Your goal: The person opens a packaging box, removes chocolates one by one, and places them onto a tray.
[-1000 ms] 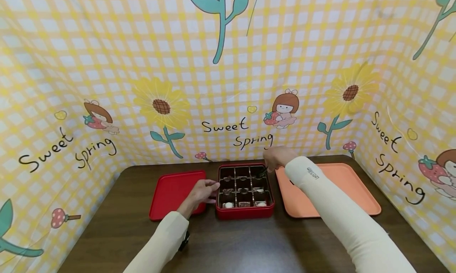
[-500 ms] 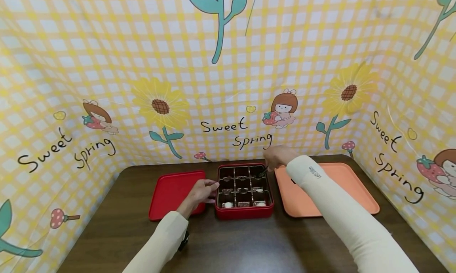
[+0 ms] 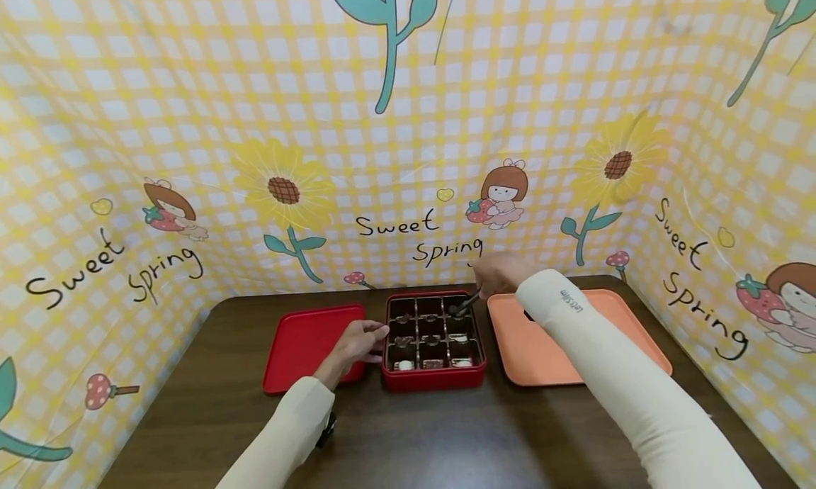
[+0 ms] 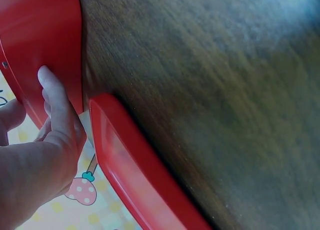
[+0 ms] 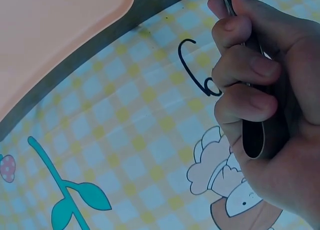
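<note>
Nearest, two light sleeves (image 3: 274, 439) are seen, and from them two hands come. One red box (image 3: 433, 381) is placed between two trays: one red tray (image 3: 306, 351) at its left and one orange tray (image 3: 548, 365) at its right. By dividers the box is parted into nine compartments, in three rows of three; the small pieces inside cannot be counted surely. One metal utensil (image 3: 468, 302) is seen. All is supported by a brown wooden table (image 3: 408, 432), and behind it a yellow checked cloth (image 3: 408, 149) is hung, also along both sides. The box's left side is touched by the left hand (image 3: 360, 341), whose fingers are rather straight. The utensil is grasped by the right hand (image 3: 503, 271), with curled fingers; its lower end is held in the far right compartment, below and to the left of this hand.
</note>
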Action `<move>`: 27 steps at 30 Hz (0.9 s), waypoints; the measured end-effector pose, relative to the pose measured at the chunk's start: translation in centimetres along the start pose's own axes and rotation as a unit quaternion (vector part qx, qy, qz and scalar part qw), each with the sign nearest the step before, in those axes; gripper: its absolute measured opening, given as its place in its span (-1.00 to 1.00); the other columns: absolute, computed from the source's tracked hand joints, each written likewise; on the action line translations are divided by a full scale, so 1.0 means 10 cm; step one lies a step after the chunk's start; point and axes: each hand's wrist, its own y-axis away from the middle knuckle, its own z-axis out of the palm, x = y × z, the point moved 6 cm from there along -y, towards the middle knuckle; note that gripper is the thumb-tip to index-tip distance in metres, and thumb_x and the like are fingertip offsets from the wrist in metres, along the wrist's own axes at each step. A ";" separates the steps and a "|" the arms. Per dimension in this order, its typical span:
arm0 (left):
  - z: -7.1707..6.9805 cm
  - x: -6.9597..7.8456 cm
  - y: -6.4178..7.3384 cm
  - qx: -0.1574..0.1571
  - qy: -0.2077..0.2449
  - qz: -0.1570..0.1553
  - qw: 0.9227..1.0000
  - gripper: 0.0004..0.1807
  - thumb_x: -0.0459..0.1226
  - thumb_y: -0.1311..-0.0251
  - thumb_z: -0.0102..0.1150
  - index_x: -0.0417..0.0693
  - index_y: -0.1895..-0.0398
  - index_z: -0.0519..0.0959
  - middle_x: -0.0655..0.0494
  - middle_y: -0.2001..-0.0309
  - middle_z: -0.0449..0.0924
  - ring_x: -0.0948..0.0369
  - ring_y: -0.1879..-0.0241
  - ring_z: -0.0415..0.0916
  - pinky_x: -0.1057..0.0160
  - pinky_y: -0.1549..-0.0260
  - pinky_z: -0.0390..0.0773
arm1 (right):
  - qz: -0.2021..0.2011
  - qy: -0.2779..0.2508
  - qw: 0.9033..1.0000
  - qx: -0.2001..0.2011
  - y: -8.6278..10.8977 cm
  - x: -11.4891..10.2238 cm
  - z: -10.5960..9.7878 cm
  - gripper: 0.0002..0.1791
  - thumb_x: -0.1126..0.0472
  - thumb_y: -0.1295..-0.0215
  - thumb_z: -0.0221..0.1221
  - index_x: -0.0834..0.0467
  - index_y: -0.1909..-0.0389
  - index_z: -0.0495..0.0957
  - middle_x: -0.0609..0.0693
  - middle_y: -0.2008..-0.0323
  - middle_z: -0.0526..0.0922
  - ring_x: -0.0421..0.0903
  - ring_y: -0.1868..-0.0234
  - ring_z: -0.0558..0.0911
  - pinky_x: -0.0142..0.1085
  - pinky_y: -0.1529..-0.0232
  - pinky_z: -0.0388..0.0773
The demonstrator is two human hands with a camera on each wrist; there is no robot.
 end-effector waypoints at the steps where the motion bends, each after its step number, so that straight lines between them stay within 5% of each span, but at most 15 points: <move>1: 0.00 0.00 0.00 0.000 0.002 -0.001 1.000 -0.56 -0.22 -0.44 0.12 -0.35 -0.23 0.48 -0.22 0.00 0.59 0.02 0.16 0.63 0.10 0.31 0.75 | -0.004 -0.001 1.000 -0.002 0.00 0.00 -0.01 -0.45 0.32 -0.31 0.19 0.01 0.83 0.18 -0.15 0.74 0.02 -0.23 0.66 -0.06 -0.40 0.59 -0.08; 12: -0.02 -0.02 0.00 0.005 -0.003 0.000 1.000 -0.58 -0.24 -0.44 0.11 -0.36 -0.21 0.49 -0.22 0.02 0.60 0.02 0.18 0.65 0.09 0.31 0.75 | -0.040 -0.045 0.998 0.009 0.15 0.09 -0.18 -0.46 0.29 -0.41 0.16 0.04 0.80 0.26 -0.16 0.80 0.20 -0.26 0.71 0.04 -0.43 0.60 -0.09; 27: -0.01 0.00 0.00 0.001 -0.003 0.002 1.000 -0.59 -0.23 -0.43 0.12 -0.35 -0.20 0.51 -0.21 0.04 0.62 0.04 0.19 0.65 0.10 0.31 0.75 | 0.021 -0.067 0.998 -0.003 0.39 0.59 -0.10 -0.46 0.24 -0.41 0.19 0.02 0.81 0.29 -0.16 0.80 0.24 -0.26 0.71 0.05 -0.44 0.61 -0.03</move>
